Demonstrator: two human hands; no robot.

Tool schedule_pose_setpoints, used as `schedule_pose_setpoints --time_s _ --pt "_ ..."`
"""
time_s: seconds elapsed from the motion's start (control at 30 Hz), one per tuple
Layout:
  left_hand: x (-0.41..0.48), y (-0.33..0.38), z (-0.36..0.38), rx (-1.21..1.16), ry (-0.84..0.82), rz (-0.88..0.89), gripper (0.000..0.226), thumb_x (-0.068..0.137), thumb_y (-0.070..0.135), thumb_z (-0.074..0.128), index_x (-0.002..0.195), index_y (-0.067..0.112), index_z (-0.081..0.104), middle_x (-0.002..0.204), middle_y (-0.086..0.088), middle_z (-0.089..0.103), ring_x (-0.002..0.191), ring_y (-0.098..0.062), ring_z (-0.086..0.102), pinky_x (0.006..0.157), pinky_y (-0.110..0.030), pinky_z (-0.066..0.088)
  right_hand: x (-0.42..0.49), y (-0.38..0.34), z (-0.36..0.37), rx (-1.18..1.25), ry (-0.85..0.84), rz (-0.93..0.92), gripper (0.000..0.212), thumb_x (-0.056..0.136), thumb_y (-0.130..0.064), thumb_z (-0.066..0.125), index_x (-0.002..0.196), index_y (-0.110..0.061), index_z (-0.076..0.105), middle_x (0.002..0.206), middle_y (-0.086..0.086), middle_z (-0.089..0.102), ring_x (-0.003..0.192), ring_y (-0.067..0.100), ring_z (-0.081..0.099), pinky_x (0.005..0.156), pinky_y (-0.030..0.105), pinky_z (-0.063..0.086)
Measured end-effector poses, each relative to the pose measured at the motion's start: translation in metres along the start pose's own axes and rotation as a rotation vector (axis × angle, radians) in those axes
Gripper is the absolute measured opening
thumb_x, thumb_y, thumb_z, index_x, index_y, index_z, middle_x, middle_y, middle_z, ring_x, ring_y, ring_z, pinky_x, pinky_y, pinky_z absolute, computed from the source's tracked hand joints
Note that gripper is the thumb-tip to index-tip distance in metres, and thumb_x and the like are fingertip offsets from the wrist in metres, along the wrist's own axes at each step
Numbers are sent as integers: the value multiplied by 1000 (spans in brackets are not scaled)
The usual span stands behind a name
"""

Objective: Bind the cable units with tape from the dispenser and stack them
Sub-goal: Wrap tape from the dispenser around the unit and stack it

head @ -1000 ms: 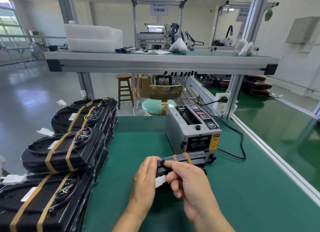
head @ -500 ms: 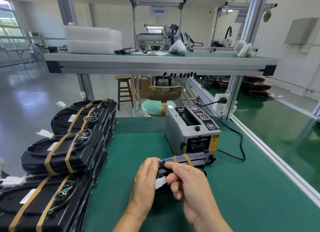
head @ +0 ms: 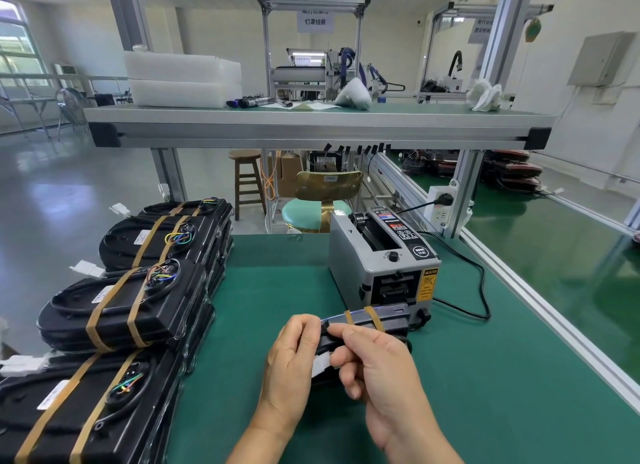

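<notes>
Cable unit (head: pixel 377 321): black and long, held just above the green table (head: pixel 277 290), in front of the tape dispenser (head: pixel 381 266).
Way it points: from the hands, away and to the right.
Tape bands (head: pixel 374 316): two brown ones round the far end.
Left hand (head: pixel 291 356): fingers curled round the near end.
Right hand (head: pixel 377 370): pinches that same end.
Stacks (head: pixel 138 304): taped units piled on the left.
White boxes (head: pixel 180 79): on the shelf; cannot see inside.
</notes>
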State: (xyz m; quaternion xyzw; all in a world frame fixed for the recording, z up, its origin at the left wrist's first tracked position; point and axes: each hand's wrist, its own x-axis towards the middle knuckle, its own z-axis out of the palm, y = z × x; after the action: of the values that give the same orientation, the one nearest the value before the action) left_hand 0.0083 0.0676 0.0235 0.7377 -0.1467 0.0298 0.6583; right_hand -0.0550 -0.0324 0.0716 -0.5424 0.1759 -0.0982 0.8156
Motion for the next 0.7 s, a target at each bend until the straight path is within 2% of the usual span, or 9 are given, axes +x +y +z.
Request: schedule_pose_setpoints --time_s 0.1,0.3,0.37,0.47,0.53,0.6,0.63,0.7 --pt "0 1 1 15 15 -7 21 95 36 53 82 23 63 84 6 66 87 -14 61 77 -25 47 0 0 0 -4 -7 5 24 96 -3 51 93 -2 74 56 9 60 36 9 42 34 18 28" --pt "2 4 1 60 25 -41 18 96 30 56 80 24 62 83 7 66 86 -10 60 74 -20 45 -1 -1 -1 -73 -9 -15 24 98 -5 48 97 -6 72 57 8 62 37 10 44 35 19 30" --pt "2 5 0 83 22 -35 18 96 30 56 80 25 61 83 7 65 85 -9 58 73 -18 43 1 -2 -5 -187 27 -89 23 99 -8 48 99 -14 71 57 6 65 38 11 46 36 19 33" --pt "3 7 0 122 37 -20 17 96 30 56 80 24 61 81 8 63 81 -6 55 69 -12 40 6 -7 -18 -420 185 -354 22 98 -13 52 100 -27 69 61 0 68 42 10 53 46 17 44" --pt "2 8 0 124 34 -21 17 95 30 56 80 23 61 81 8 62 80 -6 54 69 -12 40 11 -13 -30 -541 318 -540 23 96 -15 56 97 -33 70 72 -10 70 56 5 62 58 16 49" --pt "2 9 0 120 27 -31 17 94 30 57 79 22 60 79 9 61 79 -6 54 68 -12 40 20 -18 -44 -653 433 -655 22 94 -16 59 100 -34 69 90 -19 67 82 1 63 74 20 50" --pt "2 10 0 115 24 -41 17 94 30 57 79 21 60 77 10 61 77 -7 53 67 -13 40 25 -18 -51 -691 460 -669 22 93 -16 60 105 -33 68 99 -21 63 93 1 60 83 24 50" --pt "5 12 -1 105 7 -74 19 93 26 58 76 18 59 72 9 58 73 -9 51 64 -14 39 36 -17 -62 -739 422 -574 23 95 -22 59 117 -27 65 114 -17 59 109 6 55 97 30 44"
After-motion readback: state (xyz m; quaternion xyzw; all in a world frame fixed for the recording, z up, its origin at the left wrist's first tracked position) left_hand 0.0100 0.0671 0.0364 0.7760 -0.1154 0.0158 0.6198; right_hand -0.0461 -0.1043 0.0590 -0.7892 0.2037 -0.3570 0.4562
